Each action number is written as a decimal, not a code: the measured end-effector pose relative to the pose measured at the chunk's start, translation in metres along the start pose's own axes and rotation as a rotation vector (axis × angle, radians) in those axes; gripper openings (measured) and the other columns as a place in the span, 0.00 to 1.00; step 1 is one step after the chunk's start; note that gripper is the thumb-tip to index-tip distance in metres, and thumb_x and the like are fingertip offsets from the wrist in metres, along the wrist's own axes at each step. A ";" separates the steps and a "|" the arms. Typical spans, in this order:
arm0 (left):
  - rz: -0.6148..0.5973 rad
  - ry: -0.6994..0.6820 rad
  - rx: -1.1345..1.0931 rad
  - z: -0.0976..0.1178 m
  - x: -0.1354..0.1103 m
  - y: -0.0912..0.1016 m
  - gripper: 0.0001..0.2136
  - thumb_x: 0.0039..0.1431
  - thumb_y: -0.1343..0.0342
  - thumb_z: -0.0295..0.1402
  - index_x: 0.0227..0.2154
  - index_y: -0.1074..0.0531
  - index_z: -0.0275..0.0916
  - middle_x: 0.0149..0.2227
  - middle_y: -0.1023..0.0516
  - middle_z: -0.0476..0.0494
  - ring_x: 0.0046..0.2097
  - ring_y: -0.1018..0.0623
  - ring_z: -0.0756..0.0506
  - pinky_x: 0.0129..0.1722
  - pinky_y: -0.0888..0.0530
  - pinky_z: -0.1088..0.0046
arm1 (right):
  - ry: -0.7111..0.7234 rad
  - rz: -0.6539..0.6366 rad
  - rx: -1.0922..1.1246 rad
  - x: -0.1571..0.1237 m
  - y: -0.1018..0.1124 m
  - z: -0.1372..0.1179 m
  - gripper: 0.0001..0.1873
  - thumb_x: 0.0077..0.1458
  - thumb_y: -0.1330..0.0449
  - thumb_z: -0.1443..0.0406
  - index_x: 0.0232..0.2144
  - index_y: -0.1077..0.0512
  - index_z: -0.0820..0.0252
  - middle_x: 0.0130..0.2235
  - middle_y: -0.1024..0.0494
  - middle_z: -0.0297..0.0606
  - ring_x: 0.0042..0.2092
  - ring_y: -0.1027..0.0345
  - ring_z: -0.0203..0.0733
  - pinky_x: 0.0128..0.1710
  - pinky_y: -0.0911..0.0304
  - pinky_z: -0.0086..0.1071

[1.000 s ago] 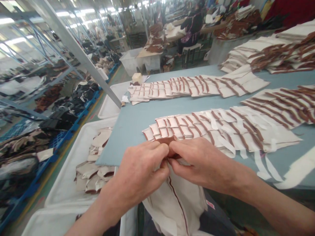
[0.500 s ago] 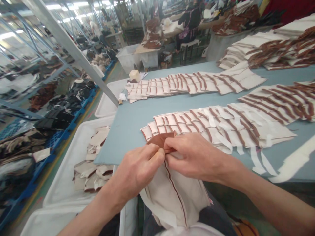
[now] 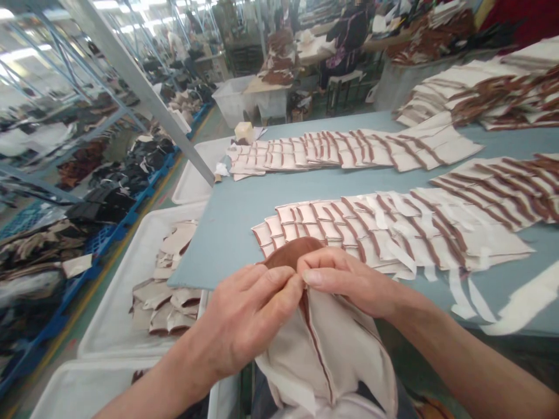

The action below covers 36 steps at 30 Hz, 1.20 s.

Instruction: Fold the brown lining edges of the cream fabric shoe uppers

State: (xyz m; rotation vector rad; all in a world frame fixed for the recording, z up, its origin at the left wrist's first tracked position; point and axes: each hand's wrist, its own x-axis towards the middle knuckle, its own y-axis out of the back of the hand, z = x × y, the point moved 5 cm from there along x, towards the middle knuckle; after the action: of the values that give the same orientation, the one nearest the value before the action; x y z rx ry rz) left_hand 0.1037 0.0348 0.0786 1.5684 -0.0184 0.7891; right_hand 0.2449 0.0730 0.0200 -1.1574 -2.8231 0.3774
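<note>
A cream sewn piece [image 3: 345, 343] with a brown inner face and a dark brown seam down its middle hangs over my lap. My left hand [image 3: 257, 305] pinches its top edge beside the seam. Close against it, my right hand [image 3: 338, 273] grips the same edge, thumb over the rim. Both hands are closed, and the fingertips nearly meet. Above them the brown inside [image 3: 294, 251] of the piece curves open. A white strip [image 3: 290, 387] lies along its lower left side. What sits exactly under the fingertips is hidden.
Overlapping rows of cream pieces with brown edges [image 3: 323, 218] lie on the blue table [image 3: 236, 206], some with white strips on them. A white bin [image 3: 144, 238] at the left holds similar pieces. A metal post [image 3: 152, 105] slants past the table corner. A seated person [image 3: 347, 38] is farther back.
My hands have shifted slightly along the edge, and the right thumb now lies flatter over it. The piece's brown inside has opened wider, and its body has spread to the right.
</note>
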 end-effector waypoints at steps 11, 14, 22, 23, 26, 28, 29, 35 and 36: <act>0.015 0.290 -0.457 -0.012 -0.011 0.001 0.16 0.71 0.53 0.23 0.58 0.33 0.37 0.50 0.23 0.42 0.51 0.24 0.49 0.53 0.29 0.75 | 0.122 0.124 0.010 -0.003 0.001 0.008 0.24 0.63 0.38 0.48 0.26 0.37 0.59 0.25 0.41 0.27 0.26 0.52 0.32 0.25 0.55 0.27; -0.054 0.351 -0.409 -0.020 -0.005 0.005 0.09 0.73 0.53 0.26 0.51 0.32 0.38 0.42 0.22 0.47 0.43 0.23 0.50 0.45 0.30 0.77 | 0.202 0.164 -0.203 -0.001 0.000 -0.003 0.20 0.63 0.41 0.54 0.24 0.37 0.59 0.24 0.40 0.28 0.26 0.50 0.33 0.25 0.54 0.28; -0.245 0.214 -0.297 -0.029 0.002 0.002 0.16 0.77 0.61 0.33 0.33 0.35 0.39 0.29 0.29 0.52 0.30 0.28 0.51 0.33 0.33 0.75 | 0.253 0.194 -0.654 -0.003 -0.003 -0.018 0.10 0.60 0.45 0.67 0.26 0.31 0.60 0.22 0.35 0.27 0.24 0.44 0.30 0.24 0.50 0.25; -0.227 0.208 -0.278 -0.031 0.001 0.001 0.16 0.78 0.62 0.33 0.33 0.35 0.39 0.29 0.29 0.52 0.30 0.28 0.50 0.33 0.33 0.74 | 0.271 0.194 -0.689 -0.003 -0.004 -0.019 0.10 0.60 0.45 0.68 0.27 0.30 0.60 0.22 0.34 0.27 0.24 0.44 0.30 0.24 0.50 0.25; -0.123 0.178 -0.282 -0.036 -0.004 -0.008 0.17 0.78 0.64 0.35 0.32 0.36 0.40 0.26 0.30 0.52 0.27 0.31 0.50 0.29 0.35 0.73 | 0.416 0.265 -0.742 -0.002 -0.012 -0.024 0.09 0.57 0.45 0.71 0.25 0.31 0.60 0.21 0.35 0.26 0.23 0.44 0.30 0.26 0.49 0.26; 0.040 0.151 -0.353 -0.037 -0.008 -0.017 0.18 0.77 0.63 0.36 0.30 0.38 0.42 0.24 0.32 0.53 0.24 0.34 0.50 0.27 0.37 0.72 | 0.492 0.321 -0.681 0.001 -0.022 -0.026 0.10 0.53 0.45 0.73 0.22 0.33 0.59 0.20 0.38 0.25 0.23 0.46 0.30 0.25 0.49 0.26; 0.146 0.149 -0.388 -0.037 -0.010 -0.022 0.18 0.77 0.62 0.37 0.29 0.38 0.42 0.23 0.33 0.54 0.24 0.34 0.50 0.26 0.37 0.72 | 0.501 0.337 -0.615 0.003 -0.026 -0.026 0.10 0.52 0.46 0.73 0.21 0.35 0.59 0.20 0.39 0.25 0.22 0.47 0.30 0.24 0.50 0.25; 0.516 0.360 -0.392 -0.037 -0.024 -0.063 0.15 0.75 0.62 0.32 0.29 0.40 0.44 0.25 0.33 0.51 0.27 0.32 0.47 0.29 0.36 0.69 | 0.409 0.391 -0.328 0.015 -0.033 -0.019 0.09 0.56 0.47 0.68 0.23 0.38 0.56 0.21 0.39 0.25 0.22 0.50 0.31 0.21 0.50 0.26; 0.513 0.377 -0.402 -0.038 -0.025 -0.066 0.15 0.74 0.61 0.32 0.29 0.39 0.43 0.26 0.33 0.51 0.27 0.32 0.47 0.29 0.36 0.69 | 0.362 0.373 -0.377 0.015 -0.031 -0.019 0.09 0.57 0.46 0.68 0.24 0.37 0.57 0.22 0.37 0.26 0.23 0.47 0.32 0.23 0.49 0.26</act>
State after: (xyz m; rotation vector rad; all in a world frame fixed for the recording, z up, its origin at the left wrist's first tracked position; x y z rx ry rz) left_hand 0.0970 0.0693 0.0063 1.0200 -0.2962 1.3814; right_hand 0.2158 0.0657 0.0453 -1.6323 -2.4156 -0.3371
